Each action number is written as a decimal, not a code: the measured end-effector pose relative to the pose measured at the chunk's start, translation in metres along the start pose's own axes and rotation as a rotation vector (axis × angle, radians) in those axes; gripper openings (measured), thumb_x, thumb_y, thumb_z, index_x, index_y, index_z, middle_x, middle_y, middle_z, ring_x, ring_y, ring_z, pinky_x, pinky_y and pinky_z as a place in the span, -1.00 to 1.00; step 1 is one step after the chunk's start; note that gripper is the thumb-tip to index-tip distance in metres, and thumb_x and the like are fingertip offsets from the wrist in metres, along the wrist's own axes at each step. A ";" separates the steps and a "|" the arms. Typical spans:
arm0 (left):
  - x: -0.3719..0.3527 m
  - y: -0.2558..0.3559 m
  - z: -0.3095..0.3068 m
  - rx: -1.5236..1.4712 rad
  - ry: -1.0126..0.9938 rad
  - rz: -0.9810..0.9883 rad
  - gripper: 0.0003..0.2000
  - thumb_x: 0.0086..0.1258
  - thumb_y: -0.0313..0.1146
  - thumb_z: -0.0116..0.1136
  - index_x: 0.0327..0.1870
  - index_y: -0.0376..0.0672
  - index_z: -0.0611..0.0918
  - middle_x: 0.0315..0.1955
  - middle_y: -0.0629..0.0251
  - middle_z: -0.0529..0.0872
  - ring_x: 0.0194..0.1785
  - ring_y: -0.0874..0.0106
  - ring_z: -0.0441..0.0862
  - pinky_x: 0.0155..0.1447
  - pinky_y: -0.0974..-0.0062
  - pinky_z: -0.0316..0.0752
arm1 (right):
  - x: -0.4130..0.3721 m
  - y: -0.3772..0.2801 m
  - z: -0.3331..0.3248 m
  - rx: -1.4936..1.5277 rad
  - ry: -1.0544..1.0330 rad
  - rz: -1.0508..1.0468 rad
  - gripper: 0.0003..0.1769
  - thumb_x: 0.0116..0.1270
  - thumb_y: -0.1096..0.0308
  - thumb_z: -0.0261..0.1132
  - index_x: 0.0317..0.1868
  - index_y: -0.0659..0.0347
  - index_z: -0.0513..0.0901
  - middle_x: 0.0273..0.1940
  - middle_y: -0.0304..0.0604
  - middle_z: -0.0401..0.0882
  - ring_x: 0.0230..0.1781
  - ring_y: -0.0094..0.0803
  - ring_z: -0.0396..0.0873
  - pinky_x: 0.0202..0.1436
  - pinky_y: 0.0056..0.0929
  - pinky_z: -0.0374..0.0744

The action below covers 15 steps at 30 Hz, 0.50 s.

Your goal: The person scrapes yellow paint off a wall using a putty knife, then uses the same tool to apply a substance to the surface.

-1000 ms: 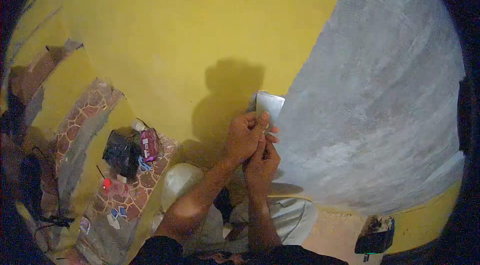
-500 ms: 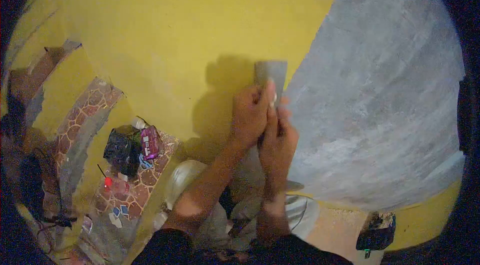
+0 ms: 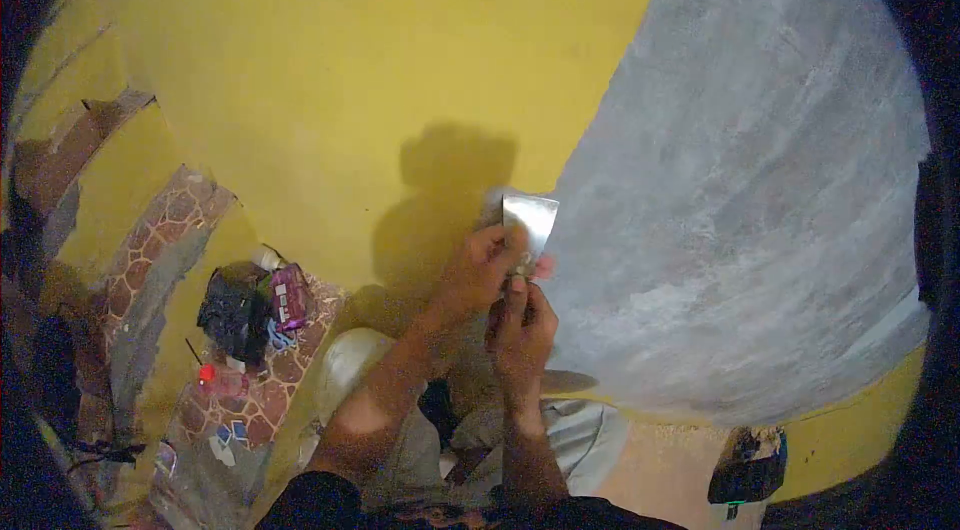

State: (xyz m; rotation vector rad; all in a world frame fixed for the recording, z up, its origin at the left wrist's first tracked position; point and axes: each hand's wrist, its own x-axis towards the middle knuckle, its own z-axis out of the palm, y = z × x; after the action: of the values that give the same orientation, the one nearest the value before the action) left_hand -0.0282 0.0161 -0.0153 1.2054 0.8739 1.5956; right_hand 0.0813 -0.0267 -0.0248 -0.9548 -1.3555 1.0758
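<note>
A putty knife [image 3: 531, 218] with a wide, shiny metal blade is held up in front of the yellow wall, its broad edge pointing upward. My right hand [image 3: 524, 332] is closed around its lower end, where the handle is hidden by fingers. My left hand [image 3: 484, 270] is closed at the lower part of the blade, fingers bent against it. A small pale lump [image 3: 523, 268] shows between the fingertips; I cannot make out what it is.
Grey wall patch [image 3: 740, 190] borders the yellow wall [image 3: 330, 50] on the right. On the left are tiled steps [image 3: 175, 220], a black bag [image 3: 235, 310], a purple packet [image 3: 289, 297] and a red-capped bottle [image 3: 222, 380]. A dark container [image 3: 747, 465] stands lower right.
Both hands and the putty knife have moved down and slightly left in view. The blade has tilted and now catches bright light. The surroundings have shifted slightly left.
</note>
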 end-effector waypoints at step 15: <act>-0.014 0.025 0.024 -0.083 0.204 -0.069 -0.54 0.69 -0.05 0.04 -0.27 -0.35 0.63 -0.40 0.08 0.80 -0.36 0.31 0.83 -0.29 0.37 0.69 | 0.007 0.002 0.006 -0.040 0.058 0.011 -0.55 0.69 0.17 0.12 -0.14 0.46 0.67 -0.42 -0.18 0.67 -0.47 -0.61 0.49 -0.44 -0.51 0.46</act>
State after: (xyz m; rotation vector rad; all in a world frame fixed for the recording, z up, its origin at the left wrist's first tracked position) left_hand -0.0101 -0.0049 0.0096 0.9570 0.9574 1.7018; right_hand 0.0742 -0.0197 -0.0248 -1.0166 -1.3301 1.0249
